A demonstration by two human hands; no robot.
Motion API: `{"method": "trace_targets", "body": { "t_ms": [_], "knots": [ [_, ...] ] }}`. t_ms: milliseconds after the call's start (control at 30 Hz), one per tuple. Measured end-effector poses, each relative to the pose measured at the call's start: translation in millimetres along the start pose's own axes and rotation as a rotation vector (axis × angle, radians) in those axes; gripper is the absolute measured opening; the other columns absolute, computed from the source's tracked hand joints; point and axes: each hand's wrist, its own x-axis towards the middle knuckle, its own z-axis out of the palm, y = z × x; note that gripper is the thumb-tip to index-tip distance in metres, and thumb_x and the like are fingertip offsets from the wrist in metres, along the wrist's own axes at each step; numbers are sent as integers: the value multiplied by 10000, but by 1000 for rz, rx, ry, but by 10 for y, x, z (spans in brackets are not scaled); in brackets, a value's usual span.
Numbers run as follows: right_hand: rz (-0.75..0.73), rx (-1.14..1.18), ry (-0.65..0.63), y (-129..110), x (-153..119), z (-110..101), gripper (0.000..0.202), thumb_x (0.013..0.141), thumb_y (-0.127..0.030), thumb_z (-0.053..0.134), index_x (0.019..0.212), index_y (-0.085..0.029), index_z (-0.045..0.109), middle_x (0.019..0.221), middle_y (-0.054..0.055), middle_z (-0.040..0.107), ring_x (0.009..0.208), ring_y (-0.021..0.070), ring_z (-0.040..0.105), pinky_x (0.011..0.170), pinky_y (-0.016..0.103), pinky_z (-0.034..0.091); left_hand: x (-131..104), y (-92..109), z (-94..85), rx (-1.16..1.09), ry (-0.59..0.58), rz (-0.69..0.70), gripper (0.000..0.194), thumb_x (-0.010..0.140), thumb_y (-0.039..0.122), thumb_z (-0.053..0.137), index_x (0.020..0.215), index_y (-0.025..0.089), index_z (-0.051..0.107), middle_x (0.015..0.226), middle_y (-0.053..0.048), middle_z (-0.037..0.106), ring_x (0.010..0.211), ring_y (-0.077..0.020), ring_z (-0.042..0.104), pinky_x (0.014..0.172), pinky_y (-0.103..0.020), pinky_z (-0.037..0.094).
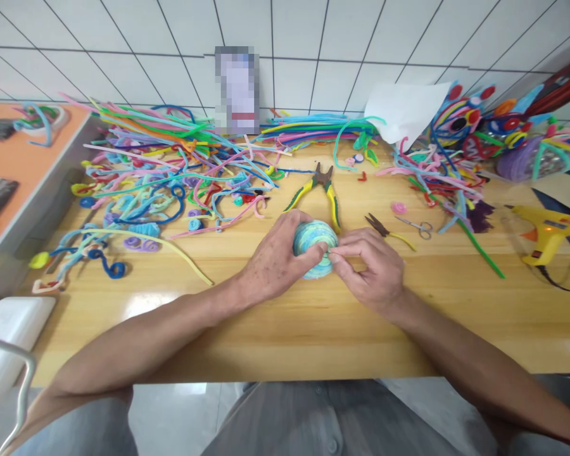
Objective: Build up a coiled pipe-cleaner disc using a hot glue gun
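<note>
A round ball wound in light blue, green and yellow strands [316,235] is at the middle of the wooden table [275,342]. My left hand [278,256] is wrapped round its left side, with the thumb pressed on the front. At the ball's right edge, my right hand [370,263] is closed in a pinch of thumb and forefinger; what lies between the fingertips is too small to make out. Just behind the ball lie large yellow-green pliers [333,201], jaws apart and pointing away.
Loose pipe cleaners [171,171] pile up at the left and back. Small pliers [384,229], scissors [417,227] and a yellow glue gun [546,231] lie to the right. Decorated figures [456,120] stand at the back right, near white paper [403,111]. A phone [238,88] leans on the wall.
</note>
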Motion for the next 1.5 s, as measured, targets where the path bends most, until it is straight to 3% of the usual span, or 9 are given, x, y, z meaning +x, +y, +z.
{"method": "trace_targets", "body": {
  "t_ms": [233,400,567,667,733,867,1167,1500],
  "knots": [
    [59,-16,23,-62,-20,20,174,929,-101,727,973,-260,672,860,17,745,826,203,718,761,381,601,-48,8,9,-28,-1,-22,331,1009,448,605,1219,202,537,1213,-99,630,1150,-264,607,1072,-462,522],
    [28,28,24,-18,-34,18,192,921,-88,739,1000,-255,688,878,24,735,829,201,713,764,387,597,41,-27,-136,-28,-165,-33,454,982,495,649,1336,217,589,1301,-109,612,1292,-297,542,1175,-506,472],
    [-10,54,14,-2,-35,23,182,921,-95,746,1010,-247,700,894,34,740,842,208,721,766,394,601,151,-51,-303,17,-302,-3,422,961,538,680,1245,229,638,1220,-77,664,1180,-278,595,1069,-464,524],
    [-22,56,3,-6,-31,23,185,920,-92,747,1020,-241,705,901,40,742,846,208,719,766,392,605,194,-46,-355,-40,-395,-52,485,951,531,685,1299,211,577,1178,-60,681,1059,-238,650,955,-396,560],
    [-20,61,0,-7,-29,20,187,919,-95,752,1029,-241,710,907,44,745,854,211,720,771,394,610,214,-46,-369,-47,-425,-41,520,945,523,688,1351,222,566,1226,-57,683,1091,-239,667,970,-381,559],
    [9,79,0,3,-28,9,189,922,-118,750,1040,-264,731,919,37,763,871,219,740,777,400,618,214,-60,-333,28,-363,3,534,911,519,720,1357,240,628,1305,-74,675,1251,-286,638,1132,-433,502],
    [9,17,52,25,-38,9,173,901,-107,756,969,-262,719,869,18,756,832,209,732,765,391,606,68,-48,-95,97,-77,99,435,939,424,705,1297,200,601,1278,-103,651,1259,-280,576,1130,-448,512],
    [59,14,35,-12,-52,17,159,931,-126,724,960,-281,706,853,9,749,818,209,722,752,408,598,80,-49,-162,55,-138,67,440,969,486,717,1296,234,565,1306,-94,643,1294,-294,561,1152,-487,496]
  ]
}}
